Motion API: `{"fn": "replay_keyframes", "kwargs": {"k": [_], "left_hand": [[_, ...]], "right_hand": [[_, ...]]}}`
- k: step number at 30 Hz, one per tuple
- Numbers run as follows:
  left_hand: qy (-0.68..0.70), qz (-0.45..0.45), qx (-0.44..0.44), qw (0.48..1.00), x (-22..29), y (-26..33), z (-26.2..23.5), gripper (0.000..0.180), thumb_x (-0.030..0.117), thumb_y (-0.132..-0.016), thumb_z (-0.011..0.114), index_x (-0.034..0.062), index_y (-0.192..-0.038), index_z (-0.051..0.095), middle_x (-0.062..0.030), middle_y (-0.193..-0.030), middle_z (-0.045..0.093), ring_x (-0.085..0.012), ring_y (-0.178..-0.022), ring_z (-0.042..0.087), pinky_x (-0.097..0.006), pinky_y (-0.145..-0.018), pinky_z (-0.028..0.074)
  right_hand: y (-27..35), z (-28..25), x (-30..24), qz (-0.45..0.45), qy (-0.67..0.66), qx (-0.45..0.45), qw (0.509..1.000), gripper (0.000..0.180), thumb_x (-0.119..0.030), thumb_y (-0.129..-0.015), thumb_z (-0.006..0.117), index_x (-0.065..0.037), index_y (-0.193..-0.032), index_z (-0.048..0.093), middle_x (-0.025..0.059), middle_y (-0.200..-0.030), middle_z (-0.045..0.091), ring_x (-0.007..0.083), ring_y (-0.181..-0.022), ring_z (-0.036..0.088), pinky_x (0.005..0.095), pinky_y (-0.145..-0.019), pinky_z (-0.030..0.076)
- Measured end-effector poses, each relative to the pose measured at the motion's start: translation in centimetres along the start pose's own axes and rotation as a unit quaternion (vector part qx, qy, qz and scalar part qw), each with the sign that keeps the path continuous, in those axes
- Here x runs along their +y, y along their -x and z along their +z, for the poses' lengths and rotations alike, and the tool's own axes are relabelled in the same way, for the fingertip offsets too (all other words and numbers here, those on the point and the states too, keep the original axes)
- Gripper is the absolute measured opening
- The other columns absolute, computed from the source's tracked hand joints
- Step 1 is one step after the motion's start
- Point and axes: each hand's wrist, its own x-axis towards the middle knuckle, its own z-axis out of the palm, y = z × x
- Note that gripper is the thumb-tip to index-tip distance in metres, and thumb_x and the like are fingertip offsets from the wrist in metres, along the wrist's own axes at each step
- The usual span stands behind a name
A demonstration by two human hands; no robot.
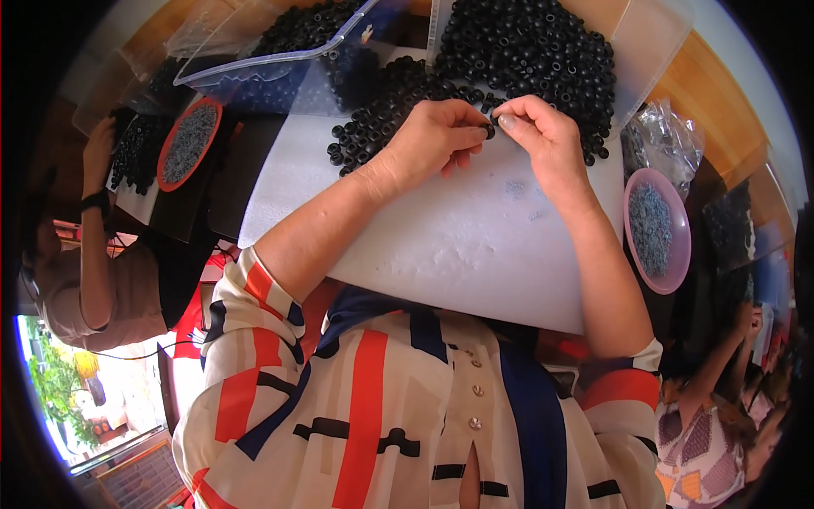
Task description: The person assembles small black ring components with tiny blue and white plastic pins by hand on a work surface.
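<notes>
The left hand [434, 140] has thumb and forefinger closed on a small black ring [489, 131], held above the white work sheet [415, 229] at the near edge of the loose stock. The right hand [544, 140] meets it there, thumb and forefinger drawn together just beside the ring; whether a small part is pinched between them cannot be told. Both forearms extend over the sheet. Just beyond the left hand is a loose heap of black rings [373, 123], many showing open bores; beyond the right hand lies a larger mass of black rings [526, 51] between clear plastic walls. A few tiny bluish pieces [515, 188] lie on the sheet near the right wrist. To the right stands a pink oval bowl [685, 250] of fine blue-grey parts, with a crumpled clear bag [670, 140] just beyond it. To the left, beyond a clear bin [254, 72] containing black pieces, are an orange-rimmed bowl [218, 119] of grey parts and a co-worker's hand [98, 151] at further black pieces.
</notes>
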Motion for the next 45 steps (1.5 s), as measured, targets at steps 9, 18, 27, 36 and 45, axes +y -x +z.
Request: {"fn": "replay_keyframes", "kwargs": {"k": [9, 18, 27, 36, 45], "left_hand": [[0.006, -0.006, -0.001, 1.0, 0.4, 0.4, 0.1, 0.016, 0.013, -0.091, 0.063, -0.002, -0.095, 0.063, -0.0025, -0.076, 0.062, -0.0081, -0.062, 0.056, -0.024, -0.052, 0.044], [0.014, 0.016, 0.015, 1.0, 0.7, 0.7, 0.3, 0.013, 0.011, -0.089, 0.064, -0.0017, -0.093, 0.063, -0.0022, -0.073, 0.061, -0.0076, -0.06, 0.055, -0.023, -0.052, 0.044], [-0.024, 0.047, 0.03, 0.998, 0.8, 1.0, 0.6, 0.01, 0.008, -0.09, 0.065, -0.0011, -0.094, 0.063, -0.0009, -0.074, 0.061, -0.0063, -0.063, 0.056, -0.022, -0.05, 0.043], [0.053, 0.023, 0.03, 0.998, 0.7, 1.4, 0.9, 0.01, 0.008, -0.09, 0.064, -0.0017, -0.092, 0.063, -0.002, -0.075, 0.061, -0.0079, -0.064, 0.058, -0.023, -0.049, 0.044], [0.055, 0.034, 0.032, 0.997, 0.6, 1.0, 0.5, 0.01, 0.009, -0.09, 0.064, -0.0016, -0.09, 0.063, -0.0024, -0.074, 0.061, -0.0085, -0.063, 0.059, -0.023, -0.046, 0.043]], "right_hand": [[0.1, 0.1, -0.3, -0.008, 0.025, -0.019, 0.999, 0.008, -0.006, -0.09, 0.063, 0.001, -0.094, 0.064, 0.004, -0.08, 0.063, 0.0086, -0.07, 0.054, 0.0245, -0.064, 0.045], [0.2, 0.4, -0.4, -0.071, 0.009, -0.014, 0.997, 0.008, 0.001, -0.089, 0.061, 0.001, -0.096, 0.066, 0.0034, -0.083, 0.063, 0.0082, -0.073, 0.058, 0.0228, -0.066, 0.047], [0.2, 0.1, -1.1, 0.066, -0.102, -0.023, 0.992, 0.008, -0.002, -0.091, 0.061, 0.002, -0.095, 0.067, 0.0023, -0.083, 0.065, 0.0083, -0.079, 0.059, 0.0219, -0.073, 0.049], [0.6, 0.6, -0.9, -0.041, 0.017, 0.001, 0.999, 0.004, -0.004, -0.09, 0.063, 0.0, -0.091, 0.062, 0.0046, -0.079, 0.063, 0.0129, -0.072, 0.059, 0.0277, -0.067, 0.049], [0.8, 0.4, -1.5, -0.146, 0.123, 0.009, 0.982, 0.008, 0.003, -0.086, 0.061, -0.001, -0.093, 0.06, 0.0099, -0.083, 0.064, 0.0253, -0.071, 0.063, 0.033, -0.063, 0.049]]}}
